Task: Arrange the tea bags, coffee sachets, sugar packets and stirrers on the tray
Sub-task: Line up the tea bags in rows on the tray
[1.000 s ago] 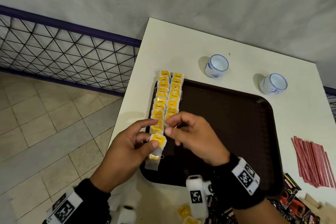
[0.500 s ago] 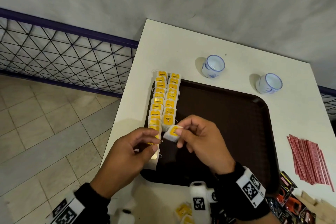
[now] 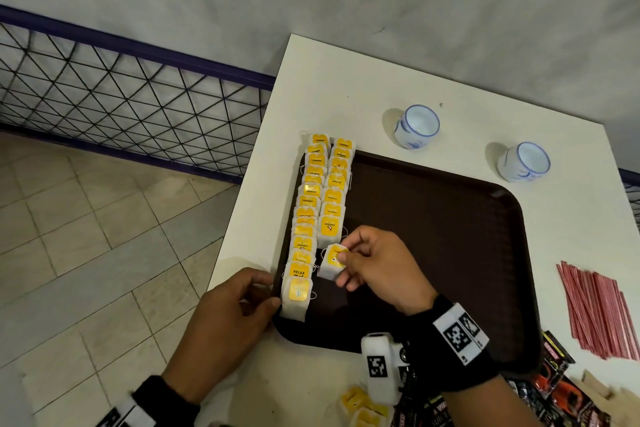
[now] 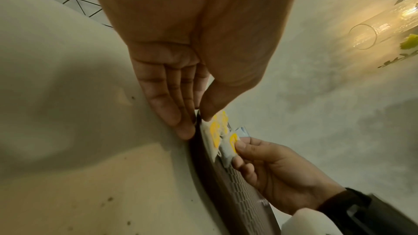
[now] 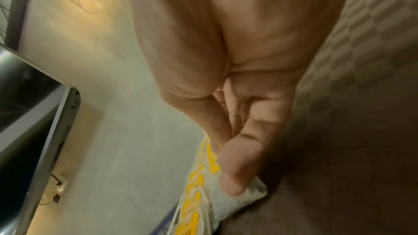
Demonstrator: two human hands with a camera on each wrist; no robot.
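1. Right hand [image 3: 377, 270] over the near-left part of the brown tray [image 3: 450, 253], thumb and fingertips pinched on one tea bag [image 3: 331, 262] by its yellow tag; bag tilted just below the end of the shorter right-hand row [image 3: 334, 191], apparently lined up to become that row's next piece.

2. Left hand [image 3: 228, 315] at the tray's left rim, fingers nearly straight and relaxed against the edge, thumb tip touching the corner of the nearest bag [image 3: 297, 298] of the longer left-hand row [image 3: 306, 218]; nothing gripped. Probably there to steady that last bag and keep the column square.

3. Two columns of overlapped bags along the tray's left side, tags up, far ends overhanging the rim; likely shingled to save room for everything else.

4. Rest of the tray floor bare: seemingly kept for the remaining goods.

5. Red stirrers [image 3: 595, 308] in a loose bundle on the white table [image 3: 346, 87], right of the tray, apart from it.

6. Dark sachets [image 3: 561, 388] and a few spare yellow bags [image 3: 360, 406] at the table's near edge, not yet on the tray; sugar packets not identifiable.

7. Two white cups with blue rims [image 3: 417, 126] on the table beyond the tray.
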